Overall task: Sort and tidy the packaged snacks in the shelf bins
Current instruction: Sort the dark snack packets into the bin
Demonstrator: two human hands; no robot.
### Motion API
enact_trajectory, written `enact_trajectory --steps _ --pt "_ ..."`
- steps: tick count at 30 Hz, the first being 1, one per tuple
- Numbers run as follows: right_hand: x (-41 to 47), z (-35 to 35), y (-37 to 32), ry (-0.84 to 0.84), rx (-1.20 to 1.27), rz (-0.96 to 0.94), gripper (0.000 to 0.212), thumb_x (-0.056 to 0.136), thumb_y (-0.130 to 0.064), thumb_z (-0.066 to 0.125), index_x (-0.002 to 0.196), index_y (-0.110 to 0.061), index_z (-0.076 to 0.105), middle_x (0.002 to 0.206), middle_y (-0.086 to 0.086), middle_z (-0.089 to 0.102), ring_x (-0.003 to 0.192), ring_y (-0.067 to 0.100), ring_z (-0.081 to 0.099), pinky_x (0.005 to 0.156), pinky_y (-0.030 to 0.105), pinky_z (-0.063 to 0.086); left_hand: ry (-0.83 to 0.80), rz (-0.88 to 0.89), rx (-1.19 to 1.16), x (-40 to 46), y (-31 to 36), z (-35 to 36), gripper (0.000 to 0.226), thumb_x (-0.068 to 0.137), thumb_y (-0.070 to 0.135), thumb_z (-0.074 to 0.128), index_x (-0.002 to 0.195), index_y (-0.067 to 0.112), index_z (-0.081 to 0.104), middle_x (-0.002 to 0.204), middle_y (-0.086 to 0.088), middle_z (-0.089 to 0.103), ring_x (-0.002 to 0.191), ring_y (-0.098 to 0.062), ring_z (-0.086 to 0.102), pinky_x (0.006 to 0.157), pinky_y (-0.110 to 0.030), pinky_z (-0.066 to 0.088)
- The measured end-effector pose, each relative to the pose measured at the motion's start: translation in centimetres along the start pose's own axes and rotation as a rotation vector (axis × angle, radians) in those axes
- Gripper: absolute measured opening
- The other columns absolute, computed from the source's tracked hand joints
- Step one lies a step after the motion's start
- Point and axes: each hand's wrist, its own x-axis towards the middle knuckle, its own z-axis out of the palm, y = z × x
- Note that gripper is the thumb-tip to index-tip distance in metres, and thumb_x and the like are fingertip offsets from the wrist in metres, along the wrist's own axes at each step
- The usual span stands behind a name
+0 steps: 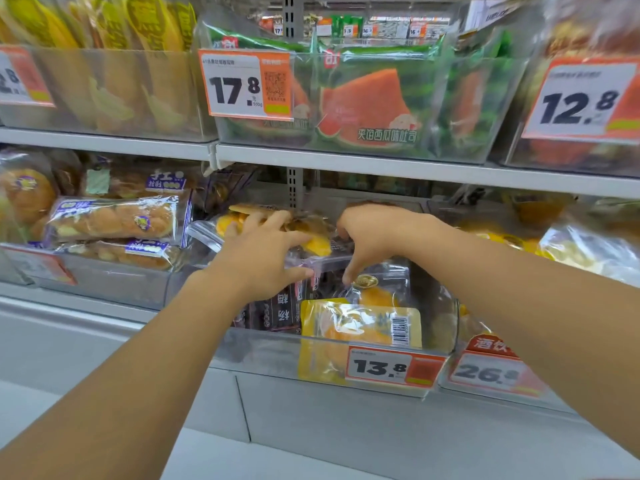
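We have both hands inside the clear plastic bin (346,341) in the middle of the lower shelf, the one carrying the white-and-orange price tag reading 13.8 (393,367). Our left hand (263,254) lies spread over a clear plastic pouch of yellow dried fruit slices (277,225), fingers on its top and thumb curled under its near edge, so it grasps the pouch. The pouch lies roughly flat on top of the pile, its long axis running left to right, tilted up a little toward the far left. Our right hand (372,237) reaches down just right of it, fingers bent, and seems to pinch the top of a second clear pouch with a round gold sticker (377,289) that lies under the first.

In this bin we count one yellow-backed pouch with a barcode (360,323) standing upright against the near wall, barcode to the right, and at least two dark brown packets with white lettering (277,311) upright to its left.

Left of the bin we count three clear bags of braided golden bread with purple labels (114,220), stacked with long axes left to right. On the upper shelf sits a clear bin of green watermelon-print packs (367,102) behind a 17.8 tag (244,84).
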Motion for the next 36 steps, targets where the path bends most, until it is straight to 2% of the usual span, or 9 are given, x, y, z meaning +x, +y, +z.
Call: enact_trajectory --steps 6,10,12,17,19,22,25,30,36 --pt "2.5 -0.1 -0.9 0.081 0.132 -0.042 0.040 0.090 -0.047 0.067 0.116 -0.016 0.066 0.107 0.003 0.068 0.093 0.024 0.063 0.084 0.042 0.054 0.118 -0.055 -0.048 0.4 -1.6 0.2 0.065 0.093 0.060 0.053 0.150 0.039 0.033 0.159 0.001 0.026 0.145 -0.031 0.025 0.115 -0.061 0.026" --pt "3.9 0.0 -1.9 0.085 0.141 -0.045 0.028 0.092 -0.038 0.069 0.103 -0.012 0.070 0.081 0.000 0.062 0.073 0.017 0.058 0.056 0.027 0.038 0.095 -0.103 -0.086 0.3 -3.5 0.5 0.066 0.093 0.064 0.047 0.151 0.034 0.036 0.162 -0.002 0.024 0.146 -0.034 0.024 0.118 -0.057 0.023" --pt "4.3 0.4 -2.3 0.111 0.187 -0.028 0.028 0.093 -0.039 0.067 0.103 -0.013 0.068 0.079 -0.002 0.059 0.074 0.017 0.057 0.055 0.027 0.034 0.098 -0.115 -0.114 0.1 -3.6 0.5 0.067 0.094 0.064 0.046 0.152 0.033 0.036 0.164 -0.003 0.020 0.148 -0.035 0.020 0.119 -0.056 0.020" --pt "2.1 -1.6 -1.5 -0.024 0.091 0.036 0.068 0.083 -0.062 0.068 0.125 -0.010 0.061 0.117 0.008 0.067 0.104 0.028 0.063 0.089 0.041 0.053 0.179 -0.079 -0.114 -0.2 -2.5 -0.1 0.056 0.093 0.061 0.051 0.143 0.034 0.046 0.159 -0.005 0.027 0.148 -0.031 0.021 0.118 -0.061 0.020" --pt "0.2 -2.7 -0.3 -0.114 -0.088 0.130 0.070 0.078 -0.061 0.074 0.122 -0.008 0.060 0.115 0.005 0.065 0.102 0.027 0.062 0.088 0.038 0.053 0.214 -0.041 -0.100 -0.3 -2.0 -0.3 0.059 0.090 0.063 0.055 0.141 0.034 0.049 0.156 -0.004 0.032 0.145 -0.030 0.026 0.118 -0.058 0.023" --pt "-1.5 -2.4 0.8 -0.219 -0.175 0.204 0.056 0.076 -0.059 0.078 0.099 -0.011 0.058 0.090 -0.002 0.057 0.088 0.024 0.057 0.077 0.034 0.049 0.263 0.100 -0.087 -0.2 -0.6 -0.4 0.059 0.086 0.069 0.055 0.133 0.035 0.056 0.149 0.000 0.042 0.140 -0.025 0.035 0.115 -0.055 0.030" --pt "-2.1 -1.9 1.4 -0.172 -0.150 0.179 0.076 0.070 -0.060 0.082 0.121 -0.008 0.060 0.105 0.000 0.060 0.095 0.024 0.059 0.079 0.033 0.050 0.117 0.186 -0.104 -0.3 1.1 -0.1 0.063 0.084 0.077 0.047 0.133 0.039 0.056 0.152 0.004 0.038 0.144 -0.024 0.029 0.116 -0.056 0.026" --pt "-2.3 -1.0 1.9 -0.082 -0.126 0.129 0.102 0.063 -0.053 0.089 0.144 -0.011 0.043 0.133 0.005 0.058 0.117 0.029 0.058 0.094 0.037 0.051 -0.013 0.138 -0.002 -0.4 2.5 0.5 0.050 0.096 0.058 0.051 0.144 0.046 0.043 0.162 0.005 0.021 0.151 -0.022 0.008 0.120 -0.060 0.008" --pt "-2.0 -0.7 1.4 -0.242 -0.054 0.105 0.064 0.065 -0.052 0.088 0.112 -0.015 0.065 0.093 -0.005 0.061 0.092 0.023 0.058 0.076 0.031 0.046 0.057 0.059 0.040 0.2 2.7 0.6 0.036 0.101 0.045 0.049 0.137 0.042 0.051 0.150 0.008 0.041 0.142 -0.023 0.031 0.118 -0.062 0.015"
